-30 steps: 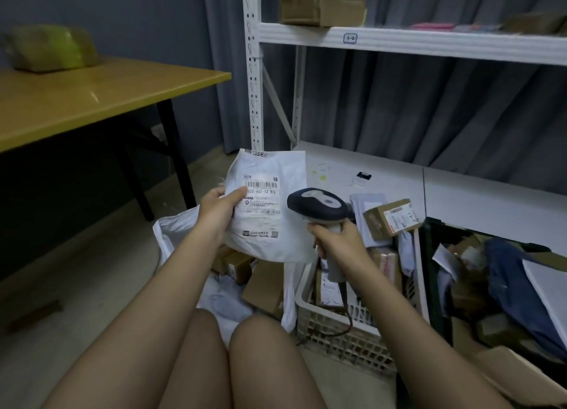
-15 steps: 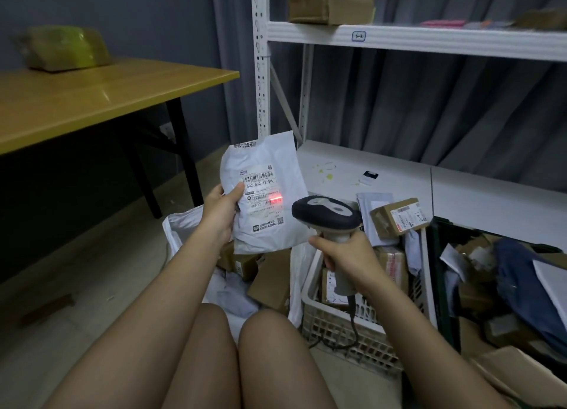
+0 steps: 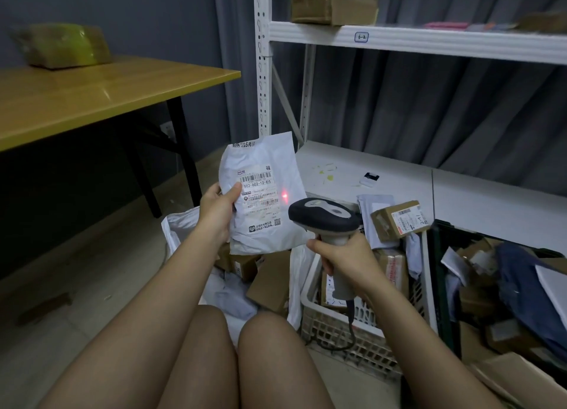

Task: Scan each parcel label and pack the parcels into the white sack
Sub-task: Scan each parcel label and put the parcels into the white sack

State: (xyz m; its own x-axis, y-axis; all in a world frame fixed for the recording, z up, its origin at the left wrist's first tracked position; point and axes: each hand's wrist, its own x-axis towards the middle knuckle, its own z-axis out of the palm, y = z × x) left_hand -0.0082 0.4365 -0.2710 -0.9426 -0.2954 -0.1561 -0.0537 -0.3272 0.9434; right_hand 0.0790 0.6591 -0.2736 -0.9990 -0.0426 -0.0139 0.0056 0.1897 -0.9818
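Note:
My left hand (image 3: 216, 207) grips a white poly-mailer parcel (image 3: 270, 227) by its left edge and holds it upright, label facing me. A red scanner dot glows on the label's right side. My right hand (image 3: 340, 255) is wrapped round the handle of a grey and black barcode scanner (image 3: 322, 216), whose head points at the label from just right of the parcel. Below both hands, on the floor, lies the open white sack (image 3: 178, 227) with several brown boxes and mailers inside.
A white plastic crate (image 3: 352, 341) of parcels stands right of the sack, and a dark crate (image 3: 441, 255) of boxes further right. White shelving (image 3: 399, 37) rises behind; a yellow table (image 3: 92, 98) stands to the left. My knees fill the lower centre.
The red scan dot appeared on the label after the first frame and still glows. The parcel is held slightly higher and more upright; the scanner stays aimed at it.

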